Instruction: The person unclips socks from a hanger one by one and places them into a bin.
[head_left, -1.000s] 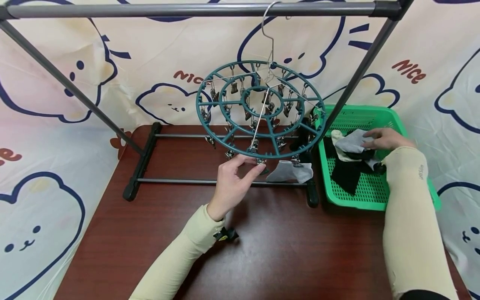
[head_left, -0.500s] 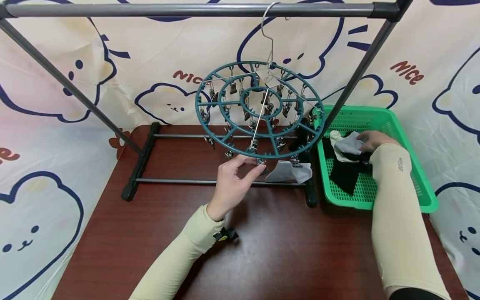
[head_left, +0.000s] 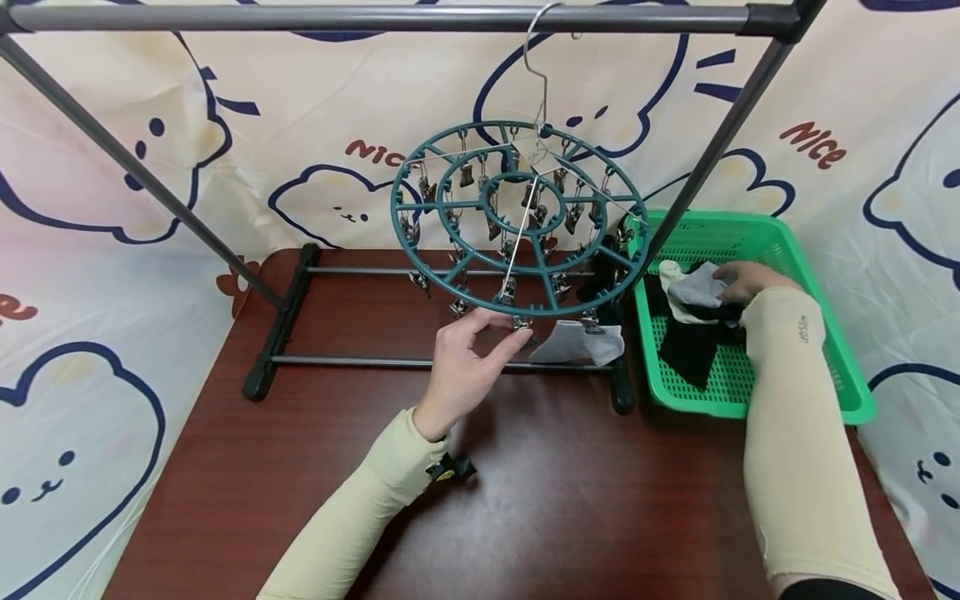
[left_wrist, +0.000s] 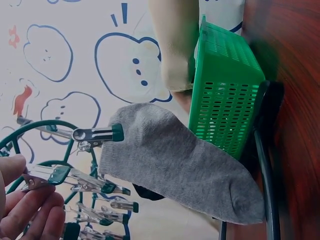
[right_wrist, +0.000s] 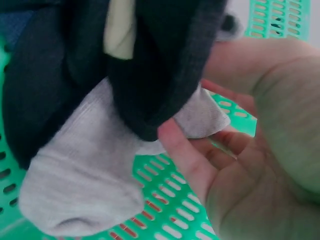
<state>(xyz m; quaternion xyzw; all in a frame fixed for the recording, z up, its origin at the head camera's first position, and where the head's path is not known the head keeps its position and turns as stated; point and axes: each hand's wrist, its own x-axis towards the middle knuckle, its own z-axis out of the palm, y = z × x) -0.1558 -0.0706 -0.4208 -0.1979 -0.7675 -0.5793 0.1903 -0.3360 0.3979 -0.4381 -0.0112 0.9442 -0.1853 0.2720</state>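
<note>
My left hand (head_left: 468, 362) pinches a metal clip (left_wrist: 47, 175) with green tips, at the near rim of the round green clip hanger (head_left: 542, 308). Just right of that clip, another one holds up a grey sock (left_wrist: 175, 165), which hangs beside the basket's wall. Inside the green basket (head_left: 697, 407), my right hand (head_left: 753, 281) is at a heap of socks, fingers on a light grey sock (head_left: 693, 287). In the right wrist view, its thumb and fingers close round sock fabric, with a dark sock (right_wrist: 165, 65) over grey cloth; the fingertips are partly hidden.
The hanger hooks over the rack's top bar (head_left: 375, 19) and carries several other clips. The rack's legs and lower bars (head_left: 360, 362) stand on the brown table (head_left: 585, 500). A black sock (head_left: 690, 354) lies in the basket. A patterned cloth (head_left: 82, 450) hangs behind.
Over the last second my right hand and forearm have shifted left within the basket, closer over the grey sock. My left hand has stayed at the clip.
</note>
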